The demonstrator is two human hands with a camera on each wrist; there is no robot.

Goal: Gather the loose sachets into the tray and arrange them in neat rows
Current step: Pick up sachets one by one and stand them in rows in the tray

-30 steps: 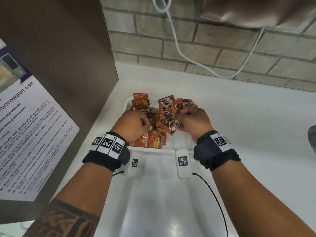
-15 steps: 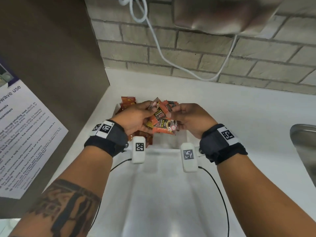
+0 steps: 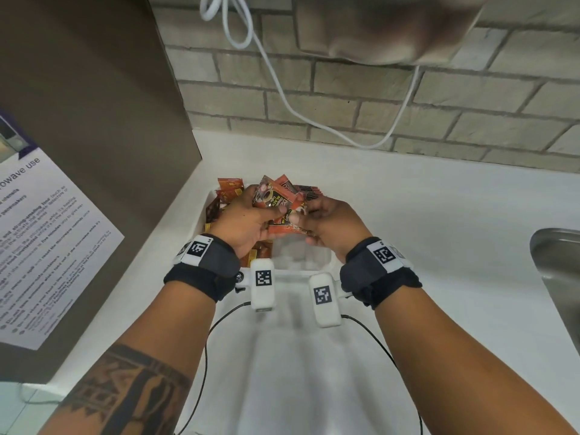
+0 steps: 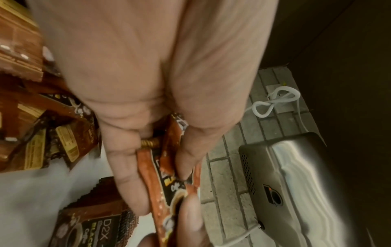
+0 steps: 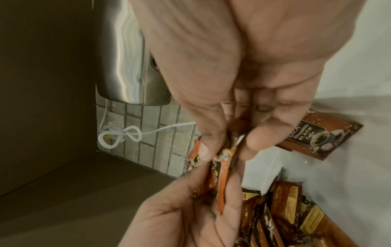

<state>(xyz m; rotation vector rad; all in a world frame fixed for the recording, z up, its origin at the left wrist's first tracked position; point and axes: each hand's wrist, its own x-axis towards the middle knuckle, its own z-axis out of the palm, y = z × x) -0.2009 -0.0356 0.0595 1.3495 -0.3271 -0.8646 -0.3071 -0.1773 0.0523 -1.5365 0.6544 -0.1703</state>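
Both hands hold a small bunch of orange-and-black coffee sachets (image 3: pixel 277 200) a little above the white tray (image 3: pixel 301 262). My left hand (image 3: pixel 251 221) grips the bunch (image 4: pixel 169 168) between thumb and fingers. My right hand (image 3: pixel 326 224) pinches the same bunch (image 5: pixel 222 167) at its other end. More sachets (image 3: pixel 230 189) lie jumbled in the tray's left and far part. One sachet (image 5: pixel 321 135) lies flat on the tray floor, seen in the right wrist view. The hands hide the tray's middle.
A brown cabinet side (image 3: pixel 94 120) with a printed microwave notice (image 3: pixel 37 246) stands close on the left. A brick wall (image 3: pixel 376 98) with a steel dispenser (image 3: pixel 386 26) and a white cable (image 3: pixel 282 95) rises behind. A steel sink edge (image 3: pixel 558 277) is at right. White counter (image 3: pixel 439 215) surrounds the tray.
Both hands have lifted out of the tray with a bunch of sachets and drawn together, now holding it between them above the tray.
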